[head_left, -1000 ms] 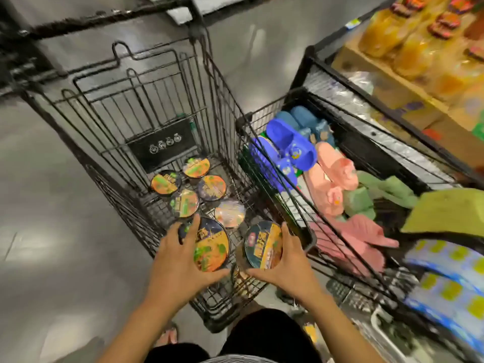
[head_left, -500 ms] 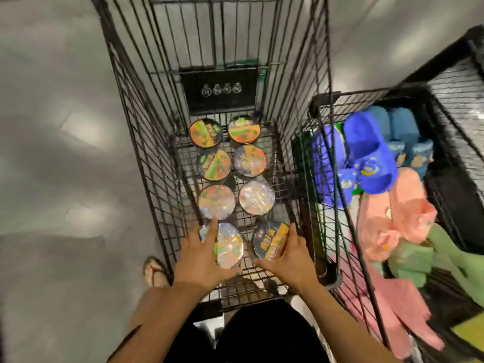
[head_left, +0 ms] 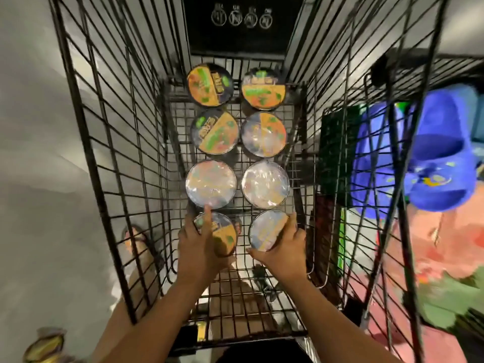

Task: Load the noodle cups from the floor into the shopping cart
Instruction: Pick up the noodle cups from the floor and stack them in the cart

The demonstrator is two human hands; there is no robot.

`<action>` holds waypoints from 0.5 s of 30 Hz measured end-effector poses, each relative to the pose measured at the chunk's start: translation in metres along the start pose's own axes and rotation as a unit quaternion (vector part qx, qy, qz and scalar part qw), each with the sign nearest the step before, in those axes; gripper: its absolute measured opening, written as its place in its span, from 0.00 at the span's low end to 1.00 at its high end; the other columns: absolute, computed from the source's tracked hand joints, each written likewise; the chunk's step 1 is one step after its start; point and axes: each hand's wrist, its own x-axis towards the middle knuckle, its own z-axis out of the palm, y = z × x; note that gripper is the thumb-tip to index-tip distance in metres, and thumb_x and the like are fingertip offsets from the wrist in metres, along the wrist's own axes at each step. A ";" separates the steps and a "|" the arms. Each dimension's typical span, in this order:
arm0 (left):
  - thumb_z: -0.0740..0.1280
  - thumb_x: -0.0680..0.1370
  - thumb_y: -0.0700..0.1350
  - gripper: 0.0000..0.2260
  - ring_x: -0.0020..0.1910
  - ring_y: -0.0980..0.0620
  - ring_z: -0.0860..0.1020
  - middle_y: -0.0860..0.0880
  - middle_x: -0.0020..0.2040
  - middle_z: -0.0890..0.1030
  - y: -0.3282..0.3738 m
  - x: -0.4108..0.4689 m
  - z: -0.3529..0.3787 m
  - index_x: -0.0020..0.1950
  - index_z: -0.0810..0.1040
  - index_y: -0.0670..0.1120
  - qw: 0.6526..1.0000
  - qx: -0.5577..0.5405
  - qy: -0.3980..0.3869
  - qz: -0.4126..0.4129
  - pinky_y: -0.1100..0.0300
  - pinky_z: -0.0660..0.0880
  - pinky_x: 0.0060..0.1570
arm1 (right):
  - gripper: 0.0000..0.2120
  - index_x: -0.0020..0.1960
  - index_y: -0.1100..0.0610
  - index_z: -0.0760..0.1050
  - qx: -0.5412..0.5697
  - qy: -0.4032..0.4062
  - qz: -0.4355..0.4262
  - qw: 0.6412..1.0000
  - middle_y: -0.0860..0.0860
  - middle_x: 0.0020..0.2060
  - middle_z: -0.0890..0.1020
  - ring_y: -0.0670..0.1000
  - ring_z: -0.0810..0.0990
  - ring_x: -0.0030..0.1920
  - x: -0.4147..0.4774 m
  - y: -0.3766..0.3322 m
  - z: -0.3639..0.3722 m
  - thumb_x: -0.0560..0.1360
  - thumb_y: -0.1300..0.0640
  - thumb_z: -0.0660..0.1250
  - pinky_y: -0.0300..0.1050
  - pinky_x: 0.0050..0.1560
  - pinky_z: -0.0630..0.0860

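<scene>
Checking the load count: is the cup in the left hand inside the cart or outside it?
Inside: the left hand grips the noodle cup, lid up, between the walls of the cart.

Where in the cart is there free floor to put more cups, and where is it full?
Free: the bare cart floor between the near wall and the two cups gripped by the left hand and right hand. Crowded: beyond them, six cups fill two close columns up to the far wall.

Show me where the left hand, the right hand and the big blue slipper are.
left hand (head_left: 197, 249): head view, back of the hand.
right hand (head_left: 284, 248): head view, back of the hand.
blue slipper (head_left: 443, 179): head view, on its strap.
</scene>
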 end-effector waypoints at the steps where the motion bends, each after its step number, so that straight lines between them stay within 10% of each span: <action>1: 0.79 0.57 0.63 0.63 0.68 0.32 0.62 0.31 0.72 0.58 0.001 0.001 0.003 0.79 0.44 0.48 1.000 -0.003 0.011 0.005 0.43 0.66 0.64 | 0.68 0.78 0.63 0.45 -0.010 0.008 -0.004 1.000 0.64 0.61 0.66 0.63 0.69 0.58 0.001 0.001 0.002 0.54 0.35 0.79 0.52 0.57 0.72; 9: 0.70 0.65 0.70 0.59 0.75 0.37 0.52 0.35 0.76 0.48 0.009 -0.008 -0.027 0.78 0.35 0.49 0.997 0.066 -0.038 0.013 0.47 0.56 0.71 | 0.69 0.77 0.53 0.31 -0.009 -0.073 0.024 0.997 0.63 0.69 0.61 0.63 0.69 0.66 -0.008 -0.002 -0.019 0.56 0.27 0.73 0.57 0.58 0.75; 15: 0.69 0.69 0.68 0.54 0.77 0.38 0.46 0.37 0.78 0.41 0.015 -0.027 -0.084 0.77 0.33 0.52 0.990 0.122 -0.055 0.034 0.45 0.54 0.73 | 0.58 0.76 0.53 0.43 0.090 -0.063 0.143 0.984 0.64 0.68 0.62 0.64 0.66 0.67 -0.033 -0.014 -0.039 0.62 0.31 0.74 0.61 0.63 0.71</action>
